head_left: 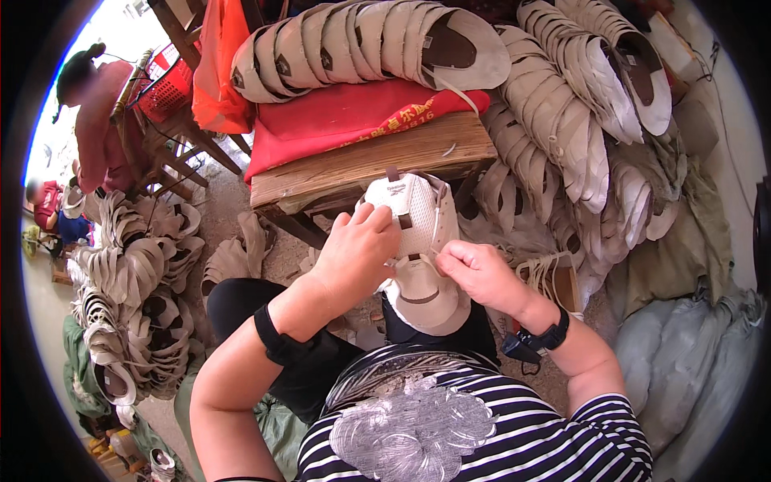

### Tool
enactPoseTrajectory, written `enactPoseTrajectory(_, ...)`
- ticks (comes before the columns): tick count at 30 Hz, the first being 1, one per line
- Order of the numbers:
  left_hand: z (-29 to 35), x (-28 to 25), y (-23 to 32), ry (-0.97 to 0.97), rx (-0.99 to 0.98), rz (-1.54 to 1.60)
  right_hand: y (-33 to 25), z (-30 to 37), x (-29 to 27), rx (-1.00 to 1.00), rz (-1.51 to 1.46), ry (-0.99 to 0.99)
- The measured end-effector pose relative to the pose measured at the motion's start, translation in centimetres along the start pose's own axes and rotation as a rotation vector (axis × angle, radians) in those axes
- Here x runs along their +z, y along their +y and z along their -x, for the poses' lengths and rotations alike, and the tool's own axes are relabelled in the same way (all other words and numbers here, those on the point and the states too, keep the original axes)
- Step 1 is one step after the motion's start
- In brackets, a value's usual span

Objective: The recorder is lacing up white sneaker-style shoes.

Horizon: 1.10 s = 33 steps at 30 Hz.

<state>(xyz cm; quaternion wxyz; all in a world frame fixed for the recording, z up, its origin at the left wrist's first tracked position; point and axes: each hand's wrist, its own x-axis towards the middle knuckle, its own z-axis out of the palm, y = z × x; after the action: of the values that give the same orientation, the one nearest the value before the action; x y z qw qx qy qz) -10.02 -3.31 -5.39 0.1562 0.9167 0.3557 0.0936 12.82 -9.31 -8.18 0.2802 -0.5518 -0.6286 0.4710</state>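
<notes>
A white and beige shoe upper [434, 293] lies over my lap in front of me. Its rounded beige end points toward me, and its mesh tongue with a dark pull loop points away, close to a wooden bench. My left hand [357, 251] is closed on the upper's left edge, fingers curled over the tongue side. At the right edge, by the row of eyelets, my right hand [480, 275] is closed in a pinch. A thin pale strand runs near those fingertips; whether it is a lace or the edge cannot be made out.
The wooden bench [377, 161] carries a red cloth [321, 124] and a row of nested shoe uppers [345, 48]. More uppers [554, 112] are piled at right, others [120, 265] at left. A box with pale laces [554, 277] stands by my right forearm. A person [104, 120] sits far left.
</notes>
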Motion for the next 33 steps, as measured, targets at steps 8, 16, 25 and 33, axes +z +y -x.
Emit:
enactPoseTrajectory(8, 0.8, 0.4, 0.0, 0.092, -0.053, 0.146, 0.7, -1.0, -0.9, 0.085, -0.026, -0.106)
enactPoseTrajectory(16, 0.6, 3.3, -1.1, 0.247, -0.100, 0.312, -2.2, -1.4, 0.3, -0.391, 0.866, 0.057)
enactPoseTrajectory(25, -0.3, 3.4, -0.1, 0.359, -0.314, 0.357, -5.2, -3.5, -2.8, -0.666, 0.911, -0.051)
enactPoseTrajectory(33, 0.2, 1.7, -1.3, 0.159, -0.334, 0.478, -6.8, -6.3, -5.1, -0.462, 0.827, -0.542)
